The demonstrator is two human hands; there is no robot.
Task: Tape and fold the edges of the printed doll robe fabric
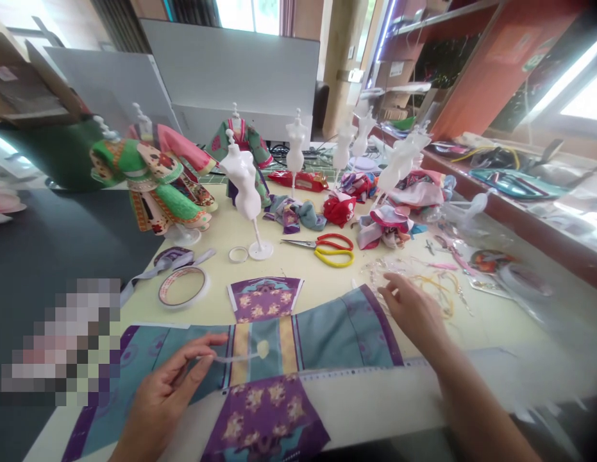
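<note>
A teal-and-purple printed fabric panel (327, 340) lies flat on a pale yellow bench (206, 237), its long axis running crosswise in front of the wearer at 6 o'clock. The left hand (168, 391) is the nearer, resting over the panel's left half, its fingers (202, 362) pinched on a thin clear strip (240, 358) that points right toward a small pale tab at the panel's centre. The right hand (413, 314) sits past the panel's upper right edge, fingers (389, 282) loose and apparently grasping nothing, though blur at the tips makes contact with a heap of clear plastic trimmings (379, 276) hard to rule out. A purple floral fabric piece (264, 298) lies at 12 o'clock from the panel, with a tape roll (183, 287) at 10 and red-and-yellow-handled scissors (317, 247) beyond. White dress forms (245, 186) and a green doll costume (149, 179) stand farther out.
</note>
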